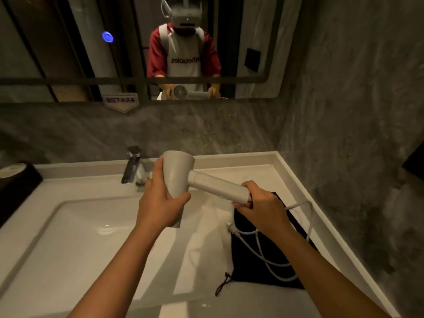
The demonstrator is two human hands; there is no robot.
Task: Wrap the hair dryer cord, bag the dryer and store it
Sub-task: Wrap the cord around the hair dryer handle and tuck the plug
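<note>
1. The black bag (pixel 259 269) lies flat on the counter (pixel 257 301), with the loose white cord (pixel 263 251) on it.
2. The right hand (pixel 261 207) wraps tight around the dryer's handle end.
3. The left hand (pixel 158 203) squeezes the hair dryer (pixel 183 177) barrel, above the sink (pixel 75 237).

So the hair dryer (pixel 183 180) is held up over the right part of the sink basin (pixel 75 235), left hand (pixel 158 200) wrapped around its barrel, right hand (pixel 259 204) on the end of the handle off to the right. The faucet (pixel 132 165) sits behind the basin, just left of the dryer. On the countertop (pixel 259 301) right of the basin lies the drawstring bag (pixel 247 267), under the right forearm, with the cord (pixel 270 262) looping across it and the plug (pixel 231 228) at the bag's left edge. The mirror (pixel 68 53) hangs on the wall behind the faucet.
</note>
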